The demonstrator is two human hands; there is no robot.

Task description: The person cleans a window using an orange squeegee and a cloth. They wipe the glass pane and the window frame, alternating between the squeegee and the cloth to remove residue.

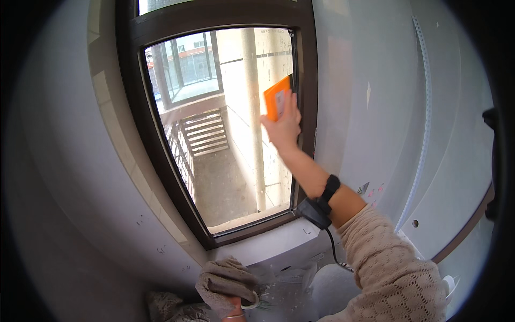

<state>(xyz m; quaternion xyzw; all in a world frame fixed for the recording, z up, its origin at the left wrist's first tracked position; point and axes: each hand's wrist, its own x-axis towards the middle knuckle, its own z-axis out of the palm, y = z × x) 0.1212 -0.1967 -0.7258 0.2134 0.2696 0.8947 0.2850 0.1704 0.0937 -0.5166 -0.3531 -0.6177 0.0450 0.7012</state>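
My right hand point(284, 126) is raised to the window, its fingers closed around a flat orange scraper point(274, 90) with a dark edge. The scraper is at the right side of the window pane point(230, 177), close to the brown frame point(306, 70). Low in the view, my left hand point(234, 308) holds a bunched grey-beige cloth point(226, 279). Most of that hand's fingers are hidden by the cloth.
A white sill point(273, 244) runs below the window frame. Pale walls stand on both sides, with a dotted strip point(426, 107) on the right. A black box with a cable point(315, 213) is strapped to my right forearm. Below are a rounded white object point(330, 287) and crumpled greyish material point(169, 307).
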